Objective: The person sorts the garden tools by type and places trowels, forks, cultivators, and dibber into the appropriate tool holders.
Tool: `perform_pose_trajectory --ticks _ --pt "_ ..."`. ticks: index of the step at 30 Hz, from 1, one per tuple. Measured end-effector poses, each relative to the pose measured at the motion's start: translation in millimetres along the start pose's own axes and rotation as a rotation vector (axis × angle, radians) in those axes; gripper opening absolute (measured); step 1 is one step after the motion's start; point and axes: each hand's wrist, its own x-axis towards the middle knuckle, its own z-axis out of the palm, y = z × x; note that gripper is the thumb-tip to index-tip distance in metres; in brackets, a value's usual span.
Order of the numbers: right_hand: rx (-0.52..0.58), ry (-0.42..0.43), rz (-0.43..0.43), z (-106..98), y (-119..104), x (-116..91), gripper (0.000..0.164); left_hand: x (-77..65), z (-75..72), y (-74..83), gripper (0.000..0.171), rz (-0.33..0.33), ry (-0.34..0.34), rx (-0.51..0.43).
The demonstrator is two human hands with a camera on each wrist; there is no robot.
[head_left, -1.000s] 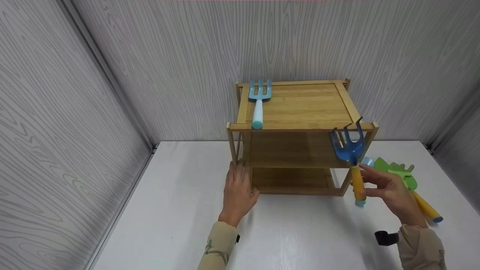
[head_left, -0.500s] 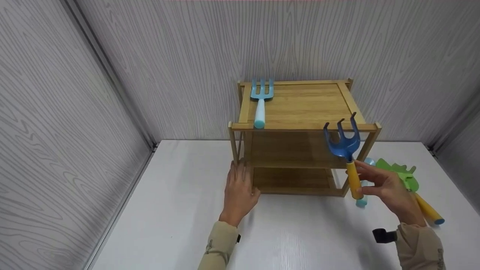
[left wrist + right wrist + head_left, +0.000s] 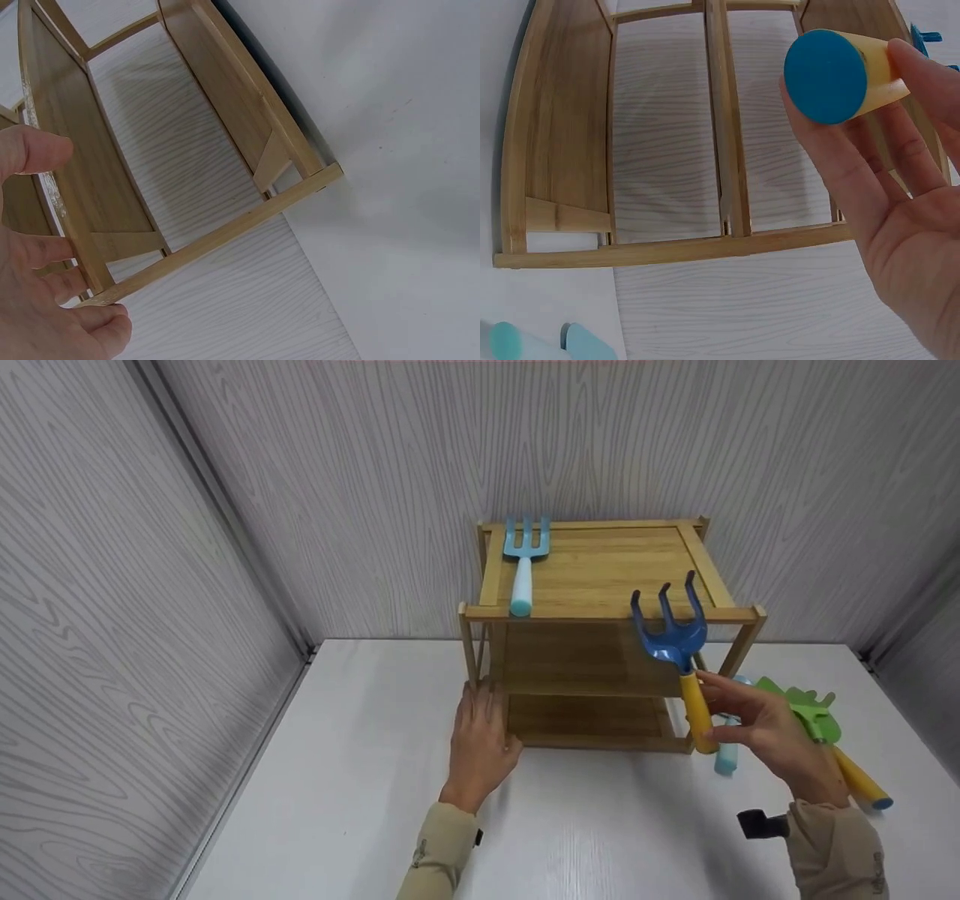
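My right hand [image 3: 769, 735] pinches the yellow handle of a blue three-pronged hand cultivator [image 3: 676, 643], prongs up, in front of the right end of a wooden shelf rack [image 3: 615, 574]. In the right wrist view the handle's blue end cap [image 3: 825, 76] faces the camera, with thumb and fingers on either side. My left hand [image 3: 480, 746] holds the rack's lower left front corner; the left wrist view shows its fingers [image 3: 64, 285] curled about the frame. A light blue hand fork [image 3: 527, 547] lies on the left of the rack's top, its handle toward me.
Right of the rack, green garden tools [image 3: 821, 720] lie on the white table [image 3: 360, 780], one yellow handle [image 3: 862, 780] pointing toward me. A pale blue handle [image 3: 726, 757] lies partly behind my right hand. Grey wood-grain walls [image 3: 360, 495] enclose the back and sides.
My right hand has moved the cultivator left and slightly up, so its prongs now overlap the rack's top front edge. The left hand stays at the rack's corner.
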Motion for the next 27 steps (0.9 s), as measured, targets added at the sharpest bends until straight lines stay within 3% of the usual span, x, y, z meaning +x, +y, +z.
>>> perform_pose_trajectory --ticks 6,20,27 --pt "0.03 -0.003 -0.009 7.7 -8.9 13.7 0.069 0.8 0.8 -0.6 0.071 -0.015 -0.007 -0.017" --pt "-0.069 0.001 0.059 21.1 -35.9 25.5 0.071 0.0 2.0 1.0 0.071 -0.014 -0.002 0.004" --pt "-0.035 -0.018 0.179 24.5 -56.0 35.5 0.071 -0.2 2.5 1.7 0.071 -0.007 -0.003 0.01"
